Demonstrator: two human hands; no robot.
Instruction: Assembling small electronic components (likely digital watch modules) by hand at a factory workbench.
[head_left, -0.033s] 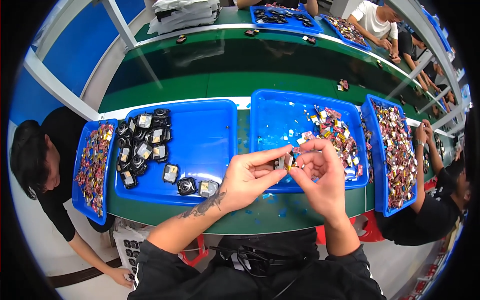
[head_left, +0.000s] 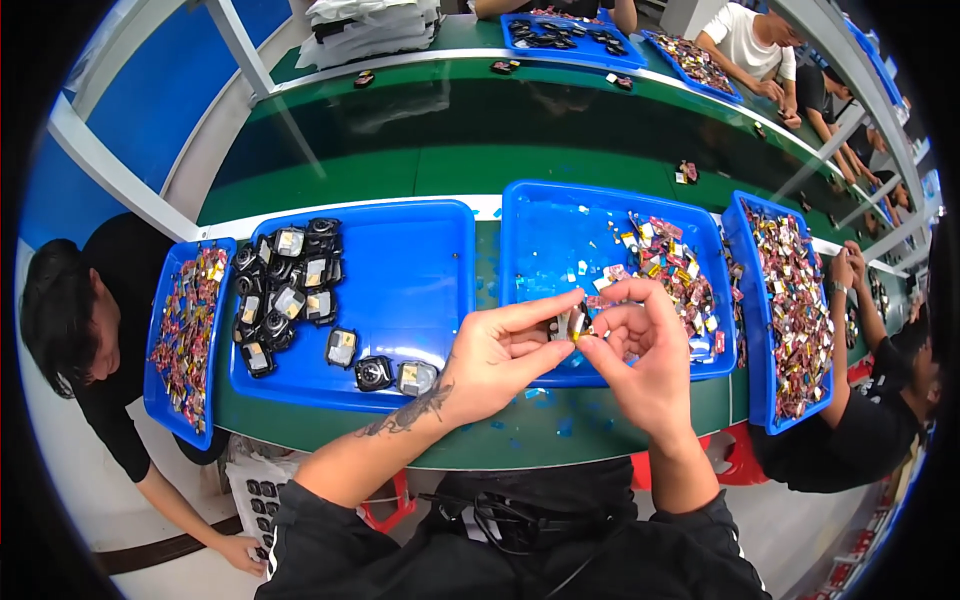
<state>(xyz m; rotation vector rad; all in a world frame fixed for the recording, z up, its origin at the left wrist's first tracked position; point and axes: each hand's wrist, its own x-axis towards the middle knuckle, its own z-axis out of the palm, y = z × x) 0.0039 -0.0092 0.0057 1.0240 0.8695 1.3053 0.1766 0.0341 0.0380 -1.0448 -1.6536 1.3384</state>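
Note:
Over the near-left edge of the right blue tray (head_left: 520,250), both my hands meet at a small electronic part (head_left: 577,324). It has a shiny silvery face and a bit of yellow at its lower end. My left hand (head_left: 500,350) is closed, pinching the part's left side between thumb and fingers. From the other side my right hand (head_left: 645,350) pinches at it with thumb and forefinger, its other fingers curled. My fingertips hide most of the part. Beyond them in the tray lies a heap of small pink, white and yellow circuit pieces (head_left: 665,250) with blue film scraps.
The left blue tray (head_left: 410,270) holds several black housings (head_left: 285,270) with pale label-like faces. Narrow blue bins of parts stand at far left (head_left: 207,400) and right (head_left: 765,330). A green belt (head_left: 480,165) runs behind. Co-workers sit left, right and across.
The small part between my fingertips has turned slightly, so its face looks darker. My hands have hardly moved.

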